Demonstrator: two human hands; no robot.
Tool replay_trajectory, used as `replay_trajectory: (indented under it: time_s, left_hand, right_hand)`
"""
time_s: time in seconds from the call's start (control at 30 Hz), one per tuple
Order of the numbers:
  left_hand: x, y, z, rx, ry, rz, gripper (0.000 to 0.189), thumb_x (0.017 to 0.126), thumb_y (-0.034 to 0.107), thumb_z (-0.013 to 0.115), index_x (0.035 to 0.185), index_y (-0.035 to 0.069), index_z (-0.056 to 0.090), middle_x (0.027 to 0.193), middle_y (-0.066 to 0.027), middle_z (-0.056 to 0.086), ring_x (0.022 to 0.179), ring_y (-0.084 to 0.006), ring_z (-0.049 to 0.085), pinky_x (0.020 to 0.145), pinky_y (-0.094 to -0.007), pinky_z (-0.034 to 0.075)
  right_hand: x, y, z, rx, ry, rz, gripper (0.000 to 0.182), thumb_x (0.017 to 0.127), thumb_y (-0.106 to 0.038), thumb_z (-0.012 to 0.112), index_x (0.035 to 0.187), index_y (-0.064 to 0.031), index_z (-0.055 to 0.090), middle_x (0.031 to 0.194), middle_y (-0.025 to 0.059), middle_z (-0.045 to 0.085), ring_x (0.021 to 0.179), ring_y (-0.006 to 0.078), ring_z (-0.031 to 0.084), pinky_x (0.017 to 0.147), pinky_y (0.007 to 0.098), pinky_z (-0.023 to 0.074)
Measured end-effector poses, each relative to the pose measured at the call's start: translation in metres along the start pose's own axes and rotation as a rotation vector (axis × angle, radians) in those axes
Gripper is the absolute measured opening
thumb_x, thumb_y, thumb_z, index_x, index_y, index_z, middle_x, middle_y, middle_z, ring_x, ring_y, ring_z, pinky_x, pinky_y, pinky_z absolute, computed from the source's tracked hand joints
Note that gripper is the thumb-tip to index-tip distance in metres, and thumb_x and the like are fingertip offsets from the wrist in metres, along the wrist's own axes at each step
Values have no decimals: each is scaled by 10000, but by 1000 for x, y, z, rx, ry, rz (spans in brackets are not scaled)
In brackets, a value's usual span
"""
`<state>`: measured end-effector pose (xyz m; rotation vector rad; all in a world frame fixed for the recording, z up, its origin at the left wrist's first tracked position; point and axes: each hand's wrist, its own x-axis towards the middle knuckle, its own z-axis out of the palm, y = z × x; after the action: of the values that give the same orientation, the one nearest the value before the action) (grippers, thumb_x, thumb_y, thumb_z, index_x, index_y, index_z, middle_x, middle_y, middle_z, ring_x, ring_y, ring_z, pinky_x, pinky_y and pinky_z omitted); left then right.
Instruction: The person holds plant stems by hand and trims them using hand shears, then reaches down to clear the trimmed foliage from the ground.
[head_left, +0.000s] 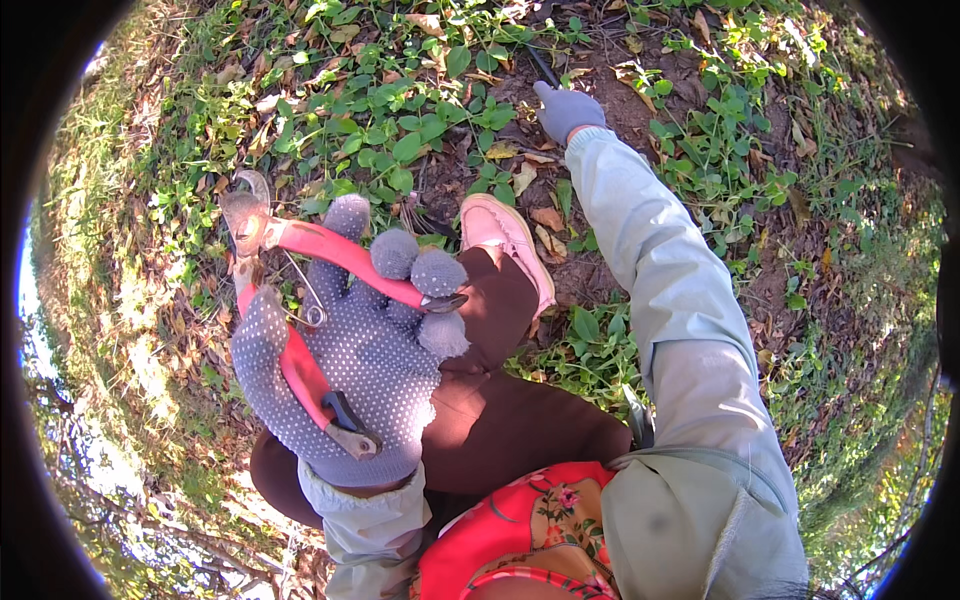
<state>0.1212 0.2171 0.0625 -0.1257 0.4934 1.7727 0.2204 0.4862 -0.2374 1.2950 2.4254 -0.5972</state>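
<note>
My left hand (360, 352), in a grey glove with white dots, lies palm up at the left and holds red-handled pruning shears (322, 244). One handle runs under the curled fingers, the other along the thumb; the handles are spread, with a metal spring between them. The curved blade points away to the upper left. My right hand (568, 112), in a plain-looking grey glove, reaches out to the soil at the top. Its index finger is at the near end of a thin dark rod or tube (543, 66); whether it grips this cannot be told.
Leafy green plants (409, 142) and dry leaves cover much of the brown soil (600, 82). A pink shoe (504, 240) stands between my hands, below a bent leg in brown trousers (525, 427). Branches show at the lower left rim.
</note>
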Motion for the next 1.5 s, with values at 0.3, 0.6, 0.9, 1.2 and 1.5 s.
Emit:
replay_trajectory:
  time_s: [0.3, 0.6, 0.9, 1.2, 1.5]
  left_hand:
    - [22, 13, -18, -36, 150, -12, 625, 942, 423, 457, 1432, 77, 281, 1247, -193, 473, 1087, -329, 502, 762, -436, 496]
    - [36, 34, -4, -53, 271, 83, 452, 992, 297, 402, 1406, 122, 360, 1140, -163, 516, 910, -269, 520, 704, -422, 497]
    - [23, 39, -36, -367, 94, 69, 746, 886, 503, 522, 1387, -21, 346, 1217, -269, 485, 1130, -471, 470, 926, -585, 471]
    - [24, 36, -27, -174, 106, 95, 626, 922, 418, 500, 1348, -24, 379, 1168, -227, 509, 1076, -361, 498, 821, -441, 479]
    - [24, 33, -25, -175, 93, 32, 617, 944, 389, 489, 1371, -27, 333, 1171, -195, 509, 1072, -329, 495, 772, -439, 497]
  right_hand:
    - [37, 21, 43, -82, 26, 139, 310, 841, -334, 625, 1064, -121, 590, 1038, 112, 665, 996, 325, 635, 811, 462, 510]
    - [39, 9, 39, -67, 21, 253, 310, 834, -312, 605, 1005, -53, 595, 981, 137, 679, 933, 339, 655, 797, 461, 514]
    - [31, -15, 26, -23, -7, 136, 260, 845, -326, 589, 1017, -139, 645, 990, 142, 675, 939, 352, 641, 816, 452, 511]
    - [-6, 3, -19, 191, 44, 168, 325, 763, -357, 560, 968, -133, 676, 954, 148, 678, 904, 325, 647, 832, 410, 506]
    - [-92, 262, -26, 572, 974, 619, 306, 807, -315, 604, 914, -48, 710, 829, 163, 688, 720, 223, 628, 695, 331, 489]
